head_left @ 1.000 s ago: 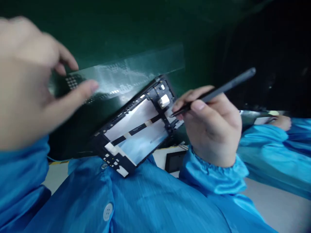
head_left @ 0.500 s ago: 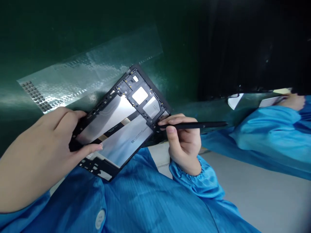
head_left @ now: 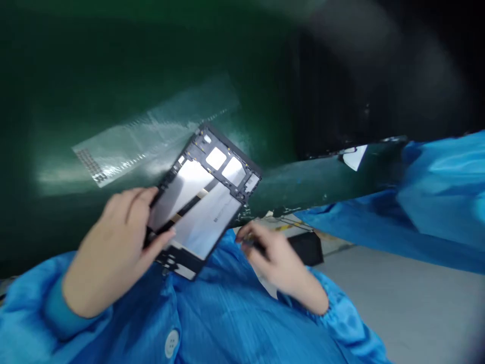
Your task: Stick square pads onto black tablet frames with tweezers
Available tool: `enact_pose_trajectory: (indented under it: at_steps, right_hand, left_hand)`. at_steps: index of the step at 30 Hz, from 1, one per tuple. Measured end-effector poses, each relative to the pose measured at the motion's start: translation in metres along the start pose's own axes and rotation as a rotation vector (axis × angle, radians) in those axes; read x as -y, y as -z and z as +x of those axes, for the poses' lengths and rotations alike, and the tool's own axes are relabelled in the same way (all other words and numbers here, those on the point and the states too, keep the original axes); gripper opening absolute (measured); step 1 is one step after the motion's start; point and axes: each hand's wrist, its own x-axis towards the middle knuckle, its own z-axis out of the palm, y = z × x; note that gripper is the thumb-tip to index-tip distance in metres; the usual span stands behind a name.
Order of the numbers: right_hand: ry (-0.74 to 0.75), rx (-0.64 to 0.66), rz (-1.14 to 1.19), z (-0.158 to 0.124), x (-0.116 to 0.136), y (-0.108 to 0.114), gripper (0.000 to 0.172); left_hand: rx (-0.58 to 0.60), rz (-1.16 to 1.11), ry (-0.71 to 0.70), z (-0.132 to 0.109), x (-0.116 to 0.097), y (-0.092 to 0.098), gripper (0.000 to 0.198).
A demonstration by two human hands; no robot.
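My left hand (head_left: 113, 242) grips the lower left edge of a tablet frame (head_left: 204, 207), its thumb over the inner face. The frame is black with cut-outs and small parts, around a silvery panel crossed by a dark strip; it is held tilted near the bench edge. My right hand (head_left: 269, 253) is below and to the right of the frame, apart from it and smeared by motion. Its fingers are curled round a slim black pen-like tool (head_left: 258, 246), mostly hidden in the hand.
A clear plastic strip (head_left: 151, 126) with rows of dark dots at one end lies on the green bench (head_left: 113, 50). A large black sheet-like surface (head_left: 341, 101) fills the back right, with a white scrap (head_left: 355, 157) by its edge. Another person's blue sleeve (head_left: 447, 187) is at right.
My right hand has drawn the black tool off the frame's right edge and moved it down, towards my body. My left hand still holds the frame. The view has shifted.
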Motion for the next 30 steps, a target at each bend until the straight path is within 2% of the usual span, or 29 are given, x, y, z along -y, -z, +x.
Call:
enact_pose_trajectory:
  at_steps: [1,2,3,5,7,9,11,13,15,17,19,21,22,23,25,27,30]
  right_hand:
    - [-0.076,0.05,0.018,-0.012,0.001,-0.01,0.015]
    - [-0.13,-0.013,0.074,-0.022,0.002,-0.019,0.027]
    - [-0.168,-0.147,0.155,-0.028,0.003,-0.026,0.035]
    - [-0.229,-0.426,0.328,-0.027,0.007,-0.029,0.035]
    - [-0.27,-0.536,0.454,-0.002,0.017,-0.017,0.031]
    - [-0.241,-0.525,0.545,0.046,0.039,-0.003,0.037]
    - [-0.169,-0.501,0.629,0.115,0.072,-0.002,0.04]
    - [-0.109,-0.47,0.682,0.194,0.112,-0.02,0.037]
    - [-0.078,-0.377,0.669,0.274,0.151,-0.054,0.031]
    - [-0.081,-0.288,0.629,0.346,0.183,-0.095,0.026]
    - [-0.094,-0.219,0.579,0.406,0.204,-0.129,0.022]
    - [-0.097,-0.174,0.509,0.449,0.211,-0.149,0.025]
    - [-0.09,-0.164,0.468,0.464,0.209,-0.15,0.028]
    - [-0.075,-0.164,0.423,0.476,0.203,-0.145,0.031]
    - [-0.038,-0.19,0.321,0.489,0.184,-0.116,0.032]
    - [0.0,-0.256,0.211,0.493,0.158,-0.063,0.031]
    - [0.1,-0.443,0.072,0.485,0.119,0.033,0.035]
  left_hand:
    - [-0.03,-0.042,-0.042,-0.005,-0.008,-0.002,0.074]
    - [-0.051,-0.071,-0.087,-0.009,-0.015,-0.003,0.068]
    - [-0.067,-0.101,-0.132,-0.012,-0.021,-0.002,0.065]
    - [-0.109,-0.164,-0.21,-0.007,-0.025,0.003,0.056]
    - [-0.225,-0.229,-0.224,0.011,-0.017,0.011,0.042]
    - [-0.461,-0.289,-0.166,0.04,0.003,0.018,0.033]
    - [-0.789,-0.356,-0.098,0.068,0.032,0.025,0.045]
    - [-1.022,-0.395,-0.081,0.086,0.059,0.03,0.055]
    - [-1.141,-0.396,-0.095,0.092,0.077,0.03,0.058]
    - [-1.147,-0.364,-0.127,0.089,0.084,0.028,0.054]
    - [-1.064,-0.315,-0.173,0.084,0.082,0.027,0.048]
    - [-0.932,-0.262,-0.234,0.08,0.076,0.027,0.042]
    - [-0.858,-0.237,-0.269,0.079,0.073,0.027,0.039]
    - [-0.783,-0.216,-0.305,0.078,0.069,0.027,0.035]
    - [-0.652,-0.185,-0.372,0.077,0.061,0.028,0.026]
    - [-0.565,-0.174,-0.418,0.076,0.053,0.027,0.019]
    - [-0.516,-0.197,-0.433,0.075,0.043,0.025,0.021]
